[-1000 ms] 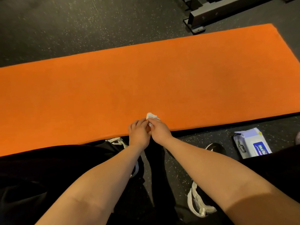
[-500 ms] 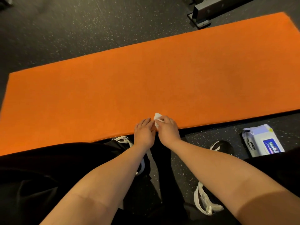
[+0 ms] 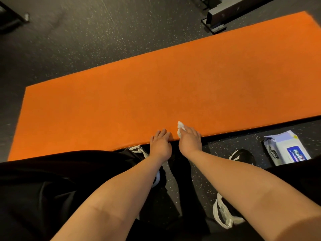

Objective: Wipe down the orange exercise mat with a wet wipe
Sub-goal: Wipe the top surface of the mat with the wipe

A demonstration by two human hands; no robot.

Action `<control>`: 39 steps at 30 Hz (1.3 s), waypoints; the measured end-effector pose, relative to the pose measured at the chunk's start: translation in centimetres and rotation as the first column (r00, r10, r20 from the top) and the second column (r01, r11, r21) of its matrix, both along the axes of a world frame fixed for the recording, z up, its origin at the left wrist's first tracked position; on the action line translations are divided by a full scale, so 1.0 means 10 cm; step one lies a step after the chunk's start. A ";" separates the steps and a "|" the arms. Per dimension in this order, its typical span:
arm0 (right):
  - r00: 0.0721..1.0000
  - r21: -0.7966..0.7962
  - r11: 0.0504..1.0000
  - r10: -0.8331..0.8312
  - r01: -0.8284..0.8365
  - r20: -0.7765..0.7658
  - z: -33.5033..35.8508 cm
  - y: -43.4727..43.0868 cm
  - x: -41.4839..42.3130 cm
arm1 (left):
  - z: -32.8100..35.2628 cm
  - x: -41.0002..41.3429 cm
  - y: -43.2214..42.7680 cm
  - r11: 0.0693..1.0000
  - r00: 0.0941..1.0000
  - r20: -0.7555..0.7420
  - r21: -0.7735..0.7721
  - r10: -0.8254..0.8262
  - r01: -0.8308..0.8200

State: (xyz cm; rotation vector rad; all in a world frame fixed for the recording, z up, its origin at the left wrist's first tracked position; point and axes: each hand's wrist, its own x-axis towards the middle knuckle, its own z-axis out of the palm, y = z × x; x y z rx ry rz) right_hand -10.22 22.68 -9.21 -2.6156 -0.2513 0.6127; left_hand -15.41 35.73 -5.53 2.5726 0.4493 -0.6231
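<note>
Orange exercise mat lies flat on the speckled gym floor, its near edge at the person's knees. Right hand: grip curled round a balled wet wipe at that edge. Left hand: fingers rest on the mat, holding nothing. Risks: the small wad likely skips patches, and hard strokes could bunch the mat. Wipes pack sits on the floor to the right. Sneaker crowds the mat edge, and a metal frame stands past the far corner.
</note>
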 end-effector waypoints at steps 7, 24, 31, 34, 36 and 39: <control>0.988 0.122 0.983 0.148 -0.141 -0.053 0.03 0.16 -0.21 | 0.02 -0.03 0.00 1.000 1.000 -0.002 -0.017 0.009 -0.009; 0.978 -0.046 0.980 0.192 -0.196 -0.077 0.11 0.09 -0.05 | -0.05 -0.03 0.06 1.000 0.998 0.054 0.023 0.018 -0.019; 0.982 0.067 0.981 0.185 -0.182 -0.040 0.14 0.21 -0.17 | -0.04 0.00 0.05 0.997 0.995 0.087 0.055 0.049 -0.054; 0.964 0.045 0.964 0.264 -0.263 -0.011 0.09 0.12 -0.09 | -0.07 0.00 0.08 0.997 0.993 0.110 0.064 0.036 -0.043; 0.982 -0.061 0.980 0.188 -0.189 -0.025 0.05 0.04 0.06 | -0.07 0.00 0.11 0.997 0.993 0.117 0.073 0.015 -0.023; 0.995 -0.137 0.990 -0.027 0.013 -0.098 0.05 0.03 0.20 | -0.08 0.03 0.15 0.997 0.994 0.110 0.077 0.006 -0.015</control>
